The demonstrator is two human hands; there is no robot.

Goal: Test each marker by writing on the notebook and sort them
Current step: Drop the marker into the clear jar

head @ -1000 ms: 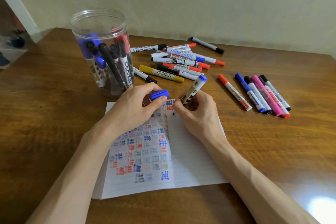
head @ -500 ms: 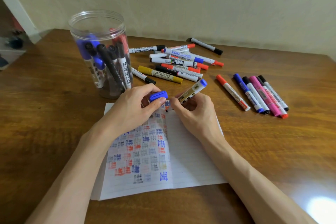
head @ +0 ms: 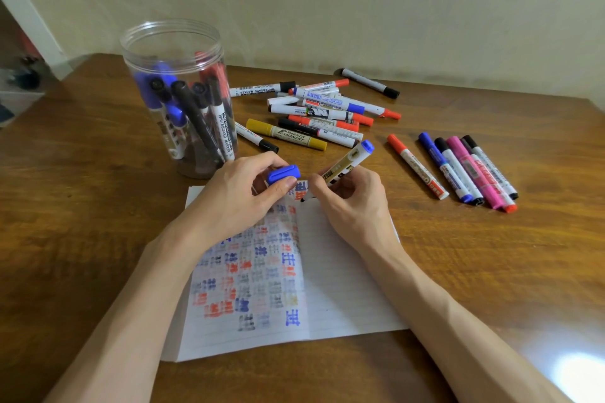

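One marker (head: 350, 160), tip down-left at notebook (head: 343, 288), blue end up-right | right grip (head: 355, 206) holds it | left grip (head: 239, 203) pinches cap (head: 283, 172)

Notebook (head: 347, 288): white, faint ruled lines, left half w/ grid of blue, red, grey & blk scribbles. Cap (head: 283, 172) at notebook's far edge: blue. Marker (head: 348, 162) there: white-gold barrel, blue end. Pink marker (head: 471, 170) right of notebook. Table (head: 491, 271): brown wood grain.
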